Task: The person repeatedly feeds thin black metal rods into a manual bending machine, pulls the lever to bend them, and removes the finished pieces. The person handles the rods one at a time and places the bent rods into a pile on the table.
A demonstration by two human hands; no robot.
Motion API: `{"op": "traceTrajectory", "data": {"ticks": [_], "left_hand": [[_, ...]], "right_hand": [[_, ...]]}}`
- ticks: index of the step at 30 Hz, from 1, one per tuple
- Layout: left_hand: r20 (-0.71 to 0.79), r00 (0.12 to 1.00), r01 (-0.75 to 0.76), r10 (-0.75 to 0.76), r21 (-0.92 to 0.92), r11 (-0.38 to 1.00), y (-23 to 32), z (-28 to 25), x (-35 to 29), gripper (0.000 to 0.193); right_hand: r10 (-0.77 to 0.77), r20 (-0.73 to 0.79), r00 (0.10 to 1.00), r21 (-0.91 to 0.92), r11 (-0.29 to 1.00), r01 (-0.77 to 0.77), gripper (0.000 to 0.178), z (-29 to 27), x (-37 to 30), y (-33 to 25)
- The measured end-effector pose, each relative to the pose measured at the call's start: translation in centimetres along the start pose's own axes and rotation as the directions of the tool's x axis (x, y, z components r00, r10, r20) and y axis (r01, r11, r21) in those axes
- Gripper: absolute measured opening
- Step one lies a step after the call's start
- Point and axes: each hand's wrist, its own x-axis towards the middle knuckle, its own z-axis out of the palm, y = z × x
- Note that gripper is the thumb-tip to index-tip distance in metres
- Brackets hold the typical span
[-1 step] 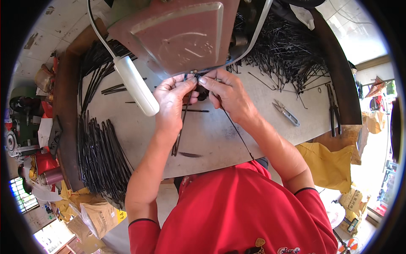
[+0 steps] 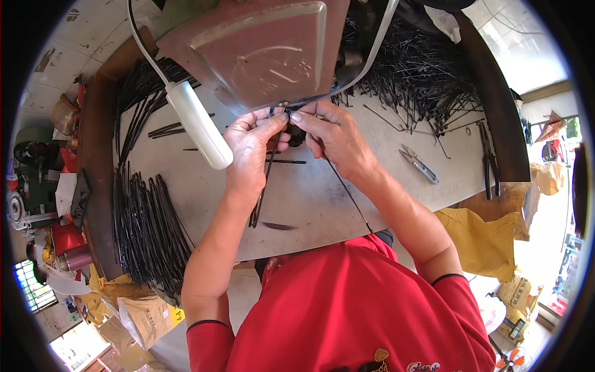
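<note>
My left hand pinches a thin black strip just under the front of a reddish-brown machine head; the strip hangs back toward me past my wrist. Close beside it, my right hand is closed with thumb and fingertips on a thin black cord. That cord runs down to a small knobbed end near my shirt. Thumbs and fingertips of both hands nearly meet. Between them sits a small dark part, mostly hidden. What lies exactly at the fingertips is too small to tell.
A white lamp hangs at left over the metal table. Black strips lie bundled at left; a tangled heap of thin black pieces covers the far right. Thread snips and long-handled pliers lie at right.
My left hand and forearm have shifted very slightly to the left, and the hanging end of the strip with them. Otherwise things look the same.
</note>
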Motion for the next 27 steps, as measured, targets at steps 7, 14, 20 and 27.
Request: {"op": "traceTrajectory", "data": {"ticks": [7, 14, 20, 27], "left_hand": [[-0.031, 0.996, -0.082, 0.079, -0.124, 0.989, -2.2, 0.2, -0.9, 0.017], [0.071, 0.997, 0.004, 0.010, -0.189, 0.982, -3.3, 0.2, -3.4, 0.022], [0.143, 0.989, -0.003, 0.026, -0.163, 0.987, -3.0, 0.2, -2.6, 0.024], [0.057, 0.997, -0.039, 0.051, -0.196, 0.980, -3.1, 1.0, -3.4, 0.024]], "right_hand": [[0.039, 0.039, 0.999, -0.338, 0.941, -0.023, 0.027, -0.1, -1.2, -1.9], [0.039, 0.011, 0.999, -0.075, 0.996, -0.038, 0.027, -0.9, -3.5, 0.7], [0.036, 0.048, 0.998, 0.071, 0.997, -0.039, 0.022, -0.8, -3.4, 1.2], [0.049, 0.056, 0.997, 0.124, 0.991, -0.055, 0.021, -1.0, -3.2, 1.3]]}}
